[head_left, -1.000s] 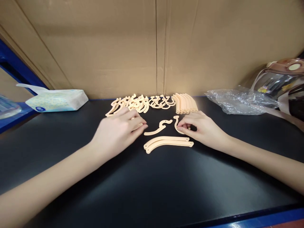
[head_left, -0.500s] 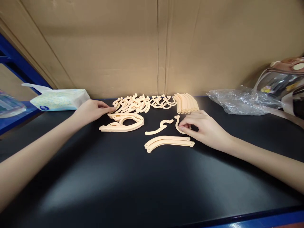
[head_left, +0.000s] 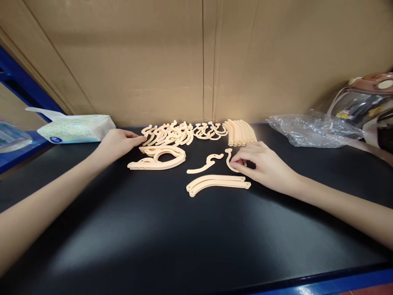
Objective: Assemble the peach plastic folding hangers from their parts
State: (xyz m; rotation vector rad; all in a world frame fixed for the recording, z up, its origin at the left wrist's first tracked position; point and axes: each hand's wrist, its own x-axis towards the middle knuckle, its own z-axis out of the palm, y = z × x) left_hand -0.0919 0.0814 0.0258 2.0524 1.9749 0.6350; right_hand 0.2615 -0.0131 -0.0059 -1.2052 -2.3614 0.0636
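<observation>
My left hand [head_left: 123, 141] is at the left end of a pile of cream plastic hooked arms [head_left: 173, 133], fingertips pinched on the leftmost one [head_left: 147, 132]. With thumb and fingers closed, my right hand [head_left: 260, 164] grips the lower end of a slim curved hook [head_left: 229, 155] on the table. To the left of that hook lies a single hooked arm [head_left: 204, 164]. Two long curved bars [head_left: 217, 183] rest side by side in front. Folded cream pieces resembling folding hangers [head_left: 156, 164] are stacked near my left hand.
Small hooks [head_left: 210, 130] and a row of curved bars [head_left: 241, 132] lie at the back of the black table [head_left: 184, 237]. A tissue pack [head_left: 76, 128] stands left; clear plastic wrap [head_left: 316, 129] and a transparent bottle [head_left: 356, 104] are right. Cardboard [head_left: 138, 61] rises behind.
My left hand has shifted slightly left, and the leftmost hooked arm has moved with it, a little apart from the pile. My right hand stays on the hook.
</observation>
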